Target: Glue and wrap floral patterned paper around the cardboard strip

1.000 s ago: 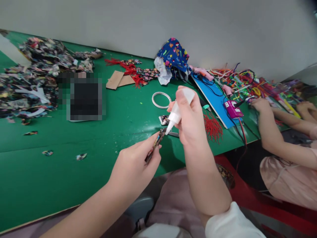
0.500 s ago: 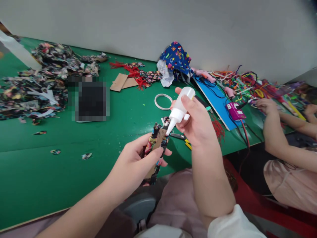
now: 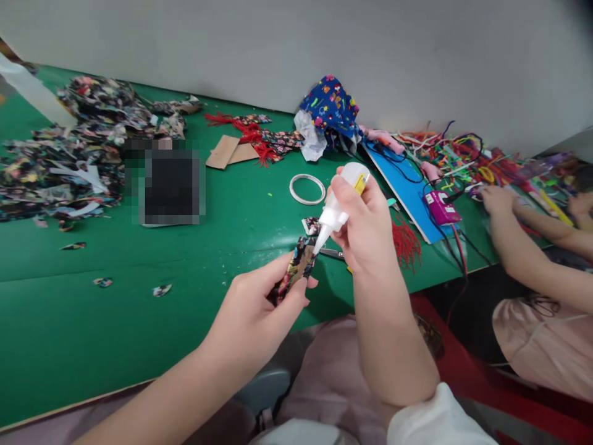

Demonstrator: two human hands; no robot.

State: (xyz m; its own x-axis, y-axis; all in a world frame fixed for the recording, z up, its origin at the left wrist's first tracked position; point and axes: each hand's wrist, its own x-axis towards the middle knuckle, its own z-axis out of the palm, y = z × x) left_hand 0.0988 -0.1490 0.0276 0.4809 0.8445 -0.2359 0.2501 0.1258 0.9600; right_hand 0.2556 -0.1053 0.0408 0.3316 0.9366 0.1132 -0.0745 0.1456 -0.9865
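Green table, grey wall behind. Left hand pinches floral fabric piece between thumb and fingertips; right hand grips glue bottle, nozzle touching fabric just beyond left thumb. Best: squeeze lightly, keep piece steady.

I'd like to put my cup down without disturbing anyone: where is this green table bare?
The green table is bare along its near left edge, below three small scraps. Another bare patch lies between the blurred dark square and the white ring. The patterned scrap heap far left and the coloured wire tangle far right are crowded.
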